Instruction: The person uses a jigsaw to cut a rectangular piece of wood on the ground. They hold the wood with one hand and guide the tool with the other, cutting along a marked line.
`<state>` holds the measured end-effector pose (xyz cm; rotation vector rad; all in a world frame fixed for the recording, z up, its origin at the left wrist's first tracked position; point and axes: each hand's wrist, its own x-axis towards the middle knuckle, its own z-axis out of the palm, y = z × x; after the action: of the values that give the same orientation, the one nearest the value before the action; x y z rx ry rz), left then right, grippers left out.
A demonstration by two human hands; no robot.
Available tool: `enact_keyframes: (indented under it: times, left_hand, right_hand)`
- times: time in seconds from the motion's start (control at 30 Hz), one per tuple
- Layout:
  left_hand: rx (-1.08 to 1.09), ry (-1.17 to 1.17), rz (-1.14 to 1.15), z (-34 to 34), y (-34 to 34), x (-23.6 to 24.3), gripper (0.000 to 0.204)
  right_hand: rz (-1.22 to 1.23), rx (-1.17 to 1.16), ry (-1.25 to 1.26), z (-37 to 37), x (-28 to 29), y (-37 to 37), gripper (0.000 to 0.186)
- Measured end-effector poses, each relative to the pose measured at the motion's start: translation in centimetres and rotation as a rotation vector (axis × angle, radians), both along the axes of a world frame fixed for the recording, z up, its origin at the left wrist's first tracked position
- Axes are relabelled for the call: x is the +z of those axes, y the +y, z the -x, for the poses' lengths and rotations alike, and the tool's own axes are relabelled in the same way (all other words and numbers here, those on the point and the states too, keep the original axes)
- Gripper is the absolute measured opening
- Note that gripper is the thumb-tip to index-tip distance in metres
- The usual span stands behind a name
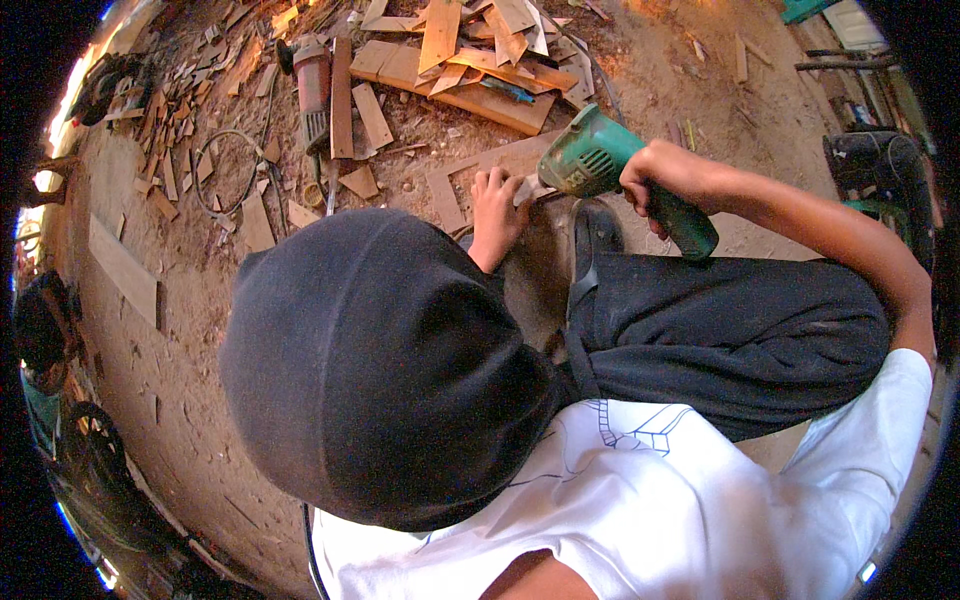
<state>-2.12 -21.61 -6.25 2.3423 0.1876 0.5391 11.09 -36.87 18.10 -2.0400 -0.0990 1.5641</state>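
Observation:
My right hand [665, 185] is wrapped round the handle of a green power drill [585, 155], whose front end points left and down. Close to that front end, my left hand [495, 215] has its fingers bent and pressed together. A small pale piece shows beside its thumb; what the fingers grip is too small to make out. Under and around the left hand lies a flat, light wooden frame [445, 195] on the dirt floor. The drill's tip is hard to see. A large dark cloth-covered shape [370, 370] hides most of my left arm.
Beyond the hands lies a pile of wood offcuts [470, 70]. A red and grey angle grinder [313, 90] rests to its left, near a looped cable [228, 175]. Wood scraps cover the far left floor. A dark sandal [595, 230] is just below the drill.

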Motion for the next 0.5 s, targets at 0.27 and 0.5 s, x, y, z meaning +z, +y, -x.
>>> enact_keyframes:
  times: [0.27,0.5]
  left_hand:
    - [-0.010,-0.001,0.022,-0.11,-0.05,-0.04,0.034]
    - [0.010,0.006,-0.029,-0.10,-0.14,-0.17,0.034]
  right_hand:
    - [0.007,0.010,-0.040,0.42,0.70,0.72,0.018]
    - [0.029,-0.030,-0.014,-0.36,0.46,0.81,0.016]
